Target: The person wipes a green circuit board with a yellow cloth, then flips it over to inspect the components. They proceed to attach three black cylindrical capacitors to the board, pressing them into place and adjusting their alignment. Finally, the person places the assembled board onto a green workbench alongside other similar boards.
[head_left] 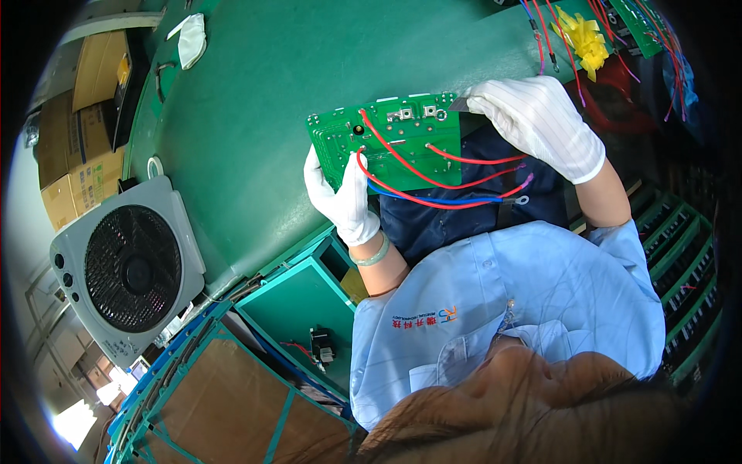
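My left hand (340,193), in a white glove, grips the lower left edge of a green circuit board (417,143), its thumb on the face. The board is held up at the table's near edge, over my lap. Several red wires (403,160) and a blue wire (464,199) run from it to the right; one end carries a ring terminal (522,200). At the board's upper right corner, my gloved right hand (533,124) pinches a thin grey metal tool (459,106), its tip by a metal terminal (431,112). The tool's exact kind is hard to make out.
The green table (255,116) stretches ahead and left. A grey box fan (135,267) stands at left, with cardboard boxes (81,174) behind. A white glove (192,40) lies far left. Yellow ties (584,45) and more wired boards sit at far right. Below is a teal cabinet (286,305).
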`<state>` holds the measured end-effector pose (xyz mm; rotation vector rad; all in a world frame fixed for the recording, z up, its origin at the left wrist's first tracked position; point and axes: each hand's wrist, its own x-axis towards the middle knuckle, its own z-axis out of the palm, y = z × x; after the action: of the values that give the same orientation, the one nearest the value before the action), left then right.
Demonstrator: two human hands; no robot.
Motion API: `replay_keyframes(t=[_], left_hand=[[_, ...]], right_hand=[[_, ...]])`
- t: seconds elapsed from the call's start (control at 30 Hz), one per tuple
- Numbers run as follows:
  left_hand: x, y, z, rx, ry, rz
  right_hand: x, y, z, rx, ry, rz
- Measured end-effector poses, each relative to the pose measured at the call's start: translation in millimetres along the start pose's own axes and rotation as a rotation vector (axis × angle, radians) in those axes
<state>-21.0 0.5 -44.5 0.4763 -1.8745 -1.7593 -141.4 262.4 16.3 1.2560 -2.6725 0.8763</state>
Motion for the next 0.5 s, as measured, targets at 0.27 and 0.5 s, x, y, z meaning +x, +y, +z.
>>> replay_keyframes(t=[0.27,0.5], left_hand=[[-1,0,-1,0.011,-0.004,0.021],[-1,2,4,-0.003,0.015,0.045]], right_hand=[[11,19,-9,0.101,-0.205,-0.159],[15,22,-6,0.102,-0.101,-0.137]])
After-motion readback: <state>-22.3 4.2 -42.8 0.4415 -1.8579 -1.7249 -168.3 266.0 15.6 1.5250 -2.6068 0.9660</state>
